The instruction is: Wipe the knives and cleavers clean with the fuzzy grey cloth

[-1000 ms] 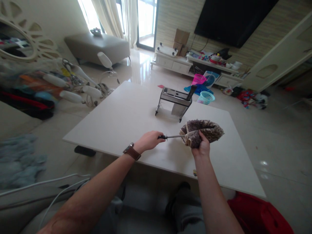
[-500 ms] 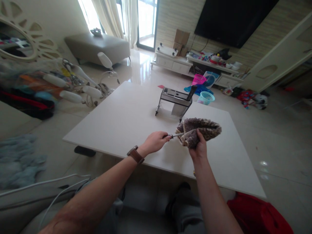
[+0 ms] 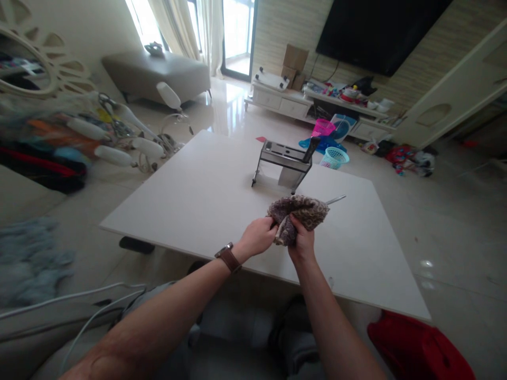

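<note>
Grey-brown shaggy cloth (image 3: pixel 311 210): in the head view, bunched and folded in both hands, held above the white flat-topped table (image 3: pixel 190 195), with a pale edge at its near left end.
Thin metal rod (image 3: pixel 336 200): sticks out past the cloth's right side, its tip angled slightly up and away; the part inside the folds is hidden.
Left hand (image 3: pixel 259 236): closed at the cloth's left end, fingers curled around something dark, mostly hidden.
Brown-strapped wristwatch (image 3: pixel 228 257): worn on the left wrist.
Right hand (image 3: pixel 303 244): gripping the cloth from the near side, thumb pressed on top.
Black-and-silver metal rack (image 3: pixel 285 155): upright on the table, beyond the cloth, on small dark feet.
Black handle (image 3: pixel 311 150): rises from the rack's right end, a broad metal blade (image 3: pixel 285 177) hanging below the rack's top.
Red fabric item (image 3: pixel 420 345): below the table's near right edge.
Floor beyond the table: bright pink basket (image 3: pixel 324 127) and pale turquoise perforated basket (image 3: pixel 335 158), near crumpled blue plastic (image 3: pixel 317 144).
Wall: large black television (image 3: pixel 376 34), above a low white cabinet (image 3: pixel 291 107).
</note>
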### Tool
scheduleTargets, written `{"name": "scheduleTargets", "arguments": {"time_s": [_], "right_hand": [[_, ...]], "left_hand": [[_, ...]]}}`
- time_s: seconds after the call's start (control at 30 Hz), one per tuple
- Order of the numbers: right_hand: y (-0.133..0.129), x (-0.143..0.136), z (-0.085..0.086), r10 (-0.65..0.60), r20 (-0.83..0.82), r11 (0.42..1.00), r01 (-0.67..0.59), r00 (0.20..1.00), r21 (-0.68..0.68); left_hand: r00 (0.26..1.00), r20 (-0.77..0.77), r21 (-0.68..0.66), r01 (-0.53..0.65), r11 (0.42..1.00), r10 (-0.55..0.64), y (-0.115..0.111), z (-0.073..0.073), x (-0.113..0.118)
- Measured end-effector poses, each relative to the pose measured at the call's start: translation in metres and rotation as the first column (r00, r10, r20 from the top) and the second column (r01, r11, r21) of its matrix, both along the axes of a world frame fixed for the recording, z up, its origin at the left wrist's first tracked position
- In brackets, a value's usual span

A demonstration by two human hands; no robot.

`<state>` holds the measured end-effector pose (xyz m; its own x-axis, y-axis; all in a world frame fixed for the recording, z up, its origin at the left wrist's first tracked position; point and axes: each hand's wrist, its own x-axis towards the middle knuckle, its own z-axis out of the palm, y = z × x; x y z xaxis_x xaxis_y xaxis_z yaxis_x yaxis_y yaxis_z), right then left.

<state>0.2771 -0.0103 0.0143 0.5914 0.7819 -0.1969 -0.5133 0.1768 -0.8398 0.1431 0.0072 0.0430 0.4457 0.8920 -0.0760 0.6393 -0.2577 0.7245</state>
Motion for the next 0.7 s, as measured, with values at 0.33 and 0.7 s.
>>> {"name": "scheduleTargets", "arguments": {"time_s": [0.33, 0.7], "right_hand": [[0.002, 0.014, -0.008, -0.022, -0.047, 1.0, 0.021, 0.999, -0.014], [0.006, 0.034, -0.015, 0.024, -0.1, 0.999, -0.026, 0.995, -0.018]], "left_hand": [[0.997, 0.053, 0.025, 0.052, 0.998, -0.054, 0.001, -0.002, 0.004], [0.994, -0.047, 0.111, 0.1, 0.989, -0.095, 0.002, 0.001, -0.003]]}}
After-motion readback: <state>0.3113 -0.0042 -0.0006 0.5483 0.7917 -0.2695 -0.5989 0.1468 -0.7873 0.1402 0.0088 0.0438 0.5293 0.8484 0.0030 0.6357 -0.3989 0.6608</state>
